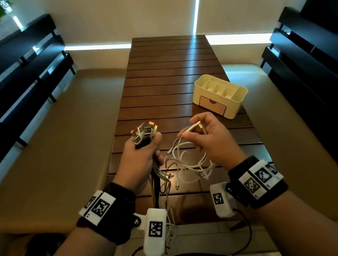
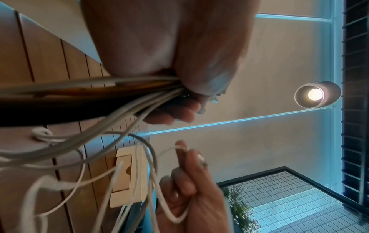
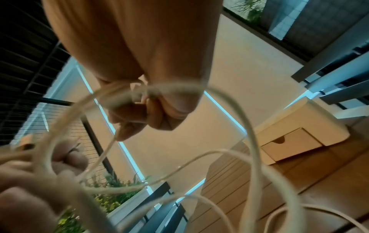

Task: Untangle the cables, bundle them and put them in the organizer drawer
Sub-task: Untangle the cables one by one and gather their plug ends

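Observation:
My left hand [image 1: 143, 152] grips a bunch of cables upright, with several USB plugs [image 1: 144, 131] sticking out above the fist. Their cords [image 2: 111, 100] trail down below the hand and over the table's near edge. My right hand [image 1: 205, 136] pinches the plug [image 1: 192, 128] of a white cable between thumb and fingers. That cable's loose loops [image 1: 189, 161] hang tangled between the two hands. The cream organizer [image 1: 221, 93] stands at the right of the wooden table, its small drawer [image 1: 213, 105] closed and facing me. The drawer [image 3: 291, 144] also shows in the right wrist view.
The slatted wooden table [image 1: 166, 75] runs away from me toward a wall. Dark slatted benches [image 1: 10, 87] flank it on the left and on the right. The organizer's top compartments [image 1: 218, 85] look empty.

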Motion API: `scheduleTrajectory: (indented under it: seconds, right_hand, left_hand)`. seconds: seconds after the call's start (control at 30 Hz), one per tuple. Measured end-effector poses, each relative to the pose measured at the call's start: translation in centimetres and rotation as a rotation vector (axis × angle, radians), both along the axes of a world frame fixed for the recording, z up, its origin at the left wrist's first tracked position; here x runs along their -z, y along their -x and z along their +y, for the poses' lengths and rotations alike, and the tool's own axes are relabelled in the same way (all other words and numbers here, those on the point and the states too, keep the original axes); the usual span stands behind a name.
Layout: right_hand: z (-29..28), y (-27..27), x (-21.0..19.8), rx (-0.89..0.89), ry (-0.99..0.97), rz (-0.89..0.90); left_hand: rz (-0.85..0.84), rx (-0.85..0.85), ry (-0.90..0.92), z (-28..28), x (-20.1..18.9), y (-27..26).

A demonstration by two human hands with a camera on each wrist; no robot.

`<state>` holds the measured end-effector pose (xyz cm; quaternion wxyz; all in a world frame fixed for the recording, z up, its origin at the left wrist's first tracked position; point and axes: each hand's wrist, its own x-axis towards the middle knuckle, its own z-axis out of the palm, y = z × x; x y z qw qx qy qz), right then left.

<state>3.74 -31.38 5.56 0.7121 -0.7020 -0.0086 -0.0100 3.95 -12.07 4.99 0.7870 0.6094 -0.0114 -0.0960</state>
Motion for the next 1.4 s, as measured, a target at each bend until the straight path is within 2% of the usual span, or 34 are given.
scheduleTrajectory:
  seconds: [0.23,0.33,0.6,0.87,1.03,1.13,1.27,1.4]
  right_hand:
    - [1.9,0.7,-0.4,-0.068,0.211,-0.044]
    - [2.0,0.7,-0.5,-0.111,0.221,-0.079]
    - [2.5,0.4,-0.5,-0.049,0.34,-0.148]
    - [2.5,0.2,-0.5,-0.099,0.297,-0.18]
    - [2.1,0.1,-0.4,-0.165,0.12,-0.09]
    - [1.5,-0.1,-0.4,-0.093,0.019,-0.024]
    - [-1.0,-1.0,0.4,0.087,0.064,0.006]
    - [-2.2,-1.2,1.1,0.159,0.08,0.012]
  left_hand:
    - [-0.066,0.012,-0.007,-0.9,0.1,0.6]
    - [-0.098,0.012,-0.02,-1.0,-0.1,0.9]
    - [-0.146,0.015,-0.013,-0.7,0.1,0.8]
    - [-0.175,0.062,-0.045,-0.5,0.1,0.2]
    - [-0.231,0.047,-0.092,0.1,0.6,-0.5]
    - [-0.223,-0.048,-0.114,0.2,0.5,-0.8]
    - [-0.153,-0.189,-0.127,1.1,0.8,-1.4]
    - [-0.101,-0.186,-0.128,0.7,0.4,-1.3]
